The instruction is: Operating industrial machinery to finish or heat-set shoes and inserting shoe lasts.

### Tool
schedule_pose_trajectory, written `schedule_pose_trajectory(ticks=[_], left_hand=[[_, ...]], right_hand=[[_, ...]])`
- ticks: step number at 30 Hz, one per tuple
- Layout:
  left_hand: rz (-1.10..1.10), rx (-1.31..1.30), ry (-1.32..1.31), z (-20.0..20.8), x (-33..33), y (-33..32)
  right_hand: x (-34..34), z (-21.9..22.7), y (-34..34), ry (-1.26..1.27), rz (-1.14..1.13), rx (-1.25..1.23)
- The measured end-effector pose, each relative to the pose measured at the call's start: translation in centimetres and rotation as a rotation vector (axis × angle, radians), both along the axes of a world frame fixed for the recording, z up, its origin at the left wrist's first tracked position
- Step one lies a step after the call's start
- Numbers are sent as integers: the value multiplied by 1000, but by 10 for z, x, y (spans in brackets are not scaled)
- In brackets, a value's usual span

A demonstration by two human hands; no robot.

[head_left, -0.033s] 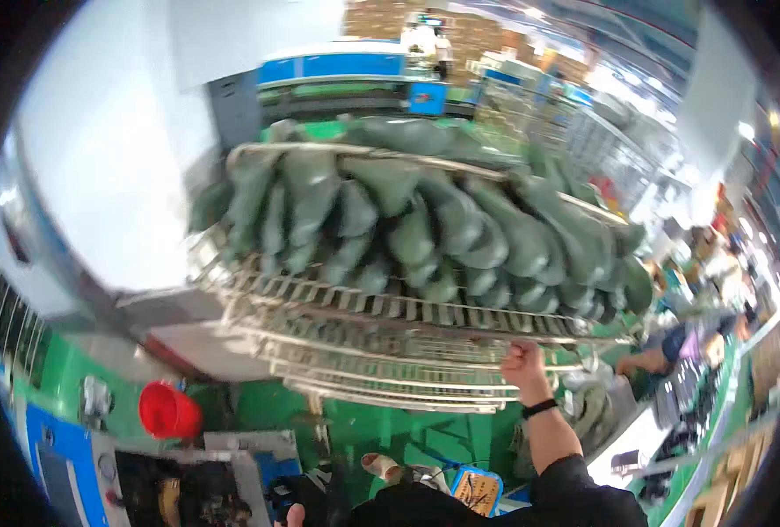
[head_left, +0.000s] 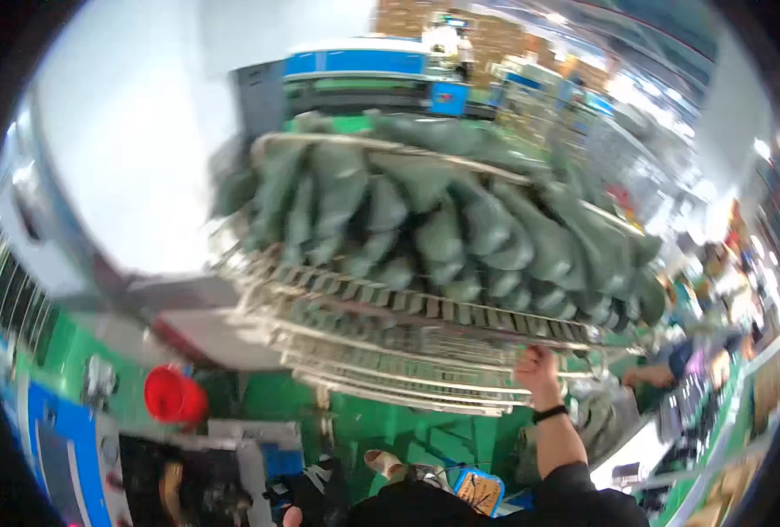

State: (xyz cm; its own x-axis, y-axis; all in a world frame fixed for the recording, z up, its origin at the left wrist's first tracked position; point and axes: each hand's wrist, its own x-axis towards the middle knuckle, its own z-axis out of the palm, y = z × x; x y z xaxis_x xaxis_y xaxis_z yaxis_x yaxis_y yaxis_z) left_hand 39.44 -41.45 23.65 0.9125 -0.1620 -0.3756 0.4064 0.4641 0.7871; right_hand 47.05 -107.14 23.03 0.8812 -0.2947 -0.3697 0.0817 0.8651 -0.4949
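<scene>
A tall cream-coloured metal rack (head_left: 407,384) stands in front of me, with several tiers of rails and slats. Dark green, boot-shaped pieces (head_left: 434,224) hang close together along its top tier. My right hand (head_left: 536,367), with a black band at the wrist, is closed around a rail at the rack's near right side. Of my left hand (head_left: 293,516), only a fingertip shows at the lower edge; the other fingers are out of sight, as is anything they touch.
A red bucket (head_left: 175,395) stands on the green floor at left, near a blue and grey machine (head_left: 65,448). A white wall panel (head_left: 135,167) rises left of the rack. More dark green pieces (head_left: 592,417) lie at right. People work at far right. A blue-edged tray (head_left: 479,490) is near my feet.
The scene has shifted slightly rightward in the picture, rack and right hand included. My right hand keeps its grip on the rail.
</scene>
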Motion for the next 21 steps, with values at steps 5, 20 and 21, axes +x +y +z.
schedule_pose_trajectory(ticks=[5, 20, 21], left_hand=[[733, -89, 70, 43, -188, 70], [650, 1239, 1212, -130, -565, 142], [690, 945, 1259, -97, -530, 163]], right_hand=[[13, 26, 110, 160, -70, -140], [-82, 193, 766, -1605, 544, -1200], [-88, 199, 800, -1700, 487, -1364]])
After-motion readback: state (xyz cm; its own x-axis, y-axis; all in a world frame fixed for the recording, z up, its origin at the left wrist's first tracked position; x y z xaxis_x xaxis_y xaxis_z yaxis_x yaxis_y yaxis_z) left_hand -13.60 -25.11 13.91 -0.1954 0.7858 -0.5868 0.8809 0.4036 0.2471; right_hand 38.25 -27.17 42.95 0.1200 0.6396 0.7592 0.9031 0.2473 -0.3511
